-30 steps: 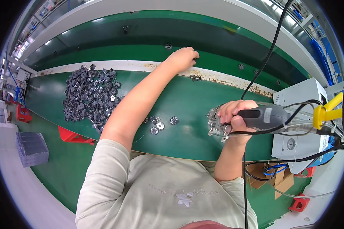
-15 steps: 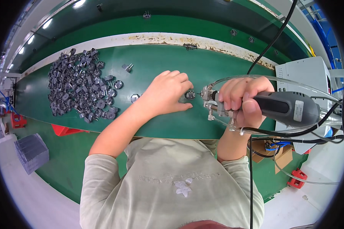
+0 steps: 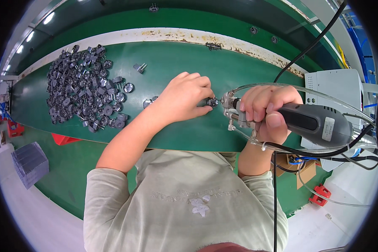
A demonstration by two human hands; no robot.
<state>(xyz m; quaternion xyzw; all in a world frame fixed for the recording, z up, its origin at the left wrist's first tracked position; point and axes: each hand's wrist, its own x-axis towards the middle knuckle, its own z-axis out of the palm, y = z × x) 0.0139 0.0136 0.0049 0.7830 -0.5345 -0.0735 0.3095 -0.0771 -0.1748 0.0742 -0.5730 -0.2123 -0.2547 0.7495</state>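
My left hand (image 3: pixel 185 97) is closed, its thumb and fingers pinching a small dark plug part (image 3: pixel 213 102) over the green bench top (image 3: pixel 172 54). The right hand (image 3: pixel 266 107) wraps round a grey and black power screwdriver (image 3: pixel 317 119) lying nearly level. Its metal nose (image 3: pixel 231 108), with clear tubes attached, points left at the plug part. The tip is right by the part; whether they touch is too small to tell. Close to my left wrist sits another round plug part (image 3: pixel 147 103), partly beside the forearm.
A big pile of grey and black plug parts (image 3: pixel 84 90) covers the bench's left. One pronged plug (image 3: pixel 140 68) lies apart from it. Beyond the white ledge (image 3: pixel 172 35), a green belt (image 3: pixel 193 20) carries several parts. A light grey machine (image 3: pixel 336 92) stands at right, with cables and hoses hanging nearby.
My left thumb and fingers have closed on the plug part, which now sits slightly further right, closer to the screwdriver's nose. My right hand keeps its grip. The whole view has shifted a little.
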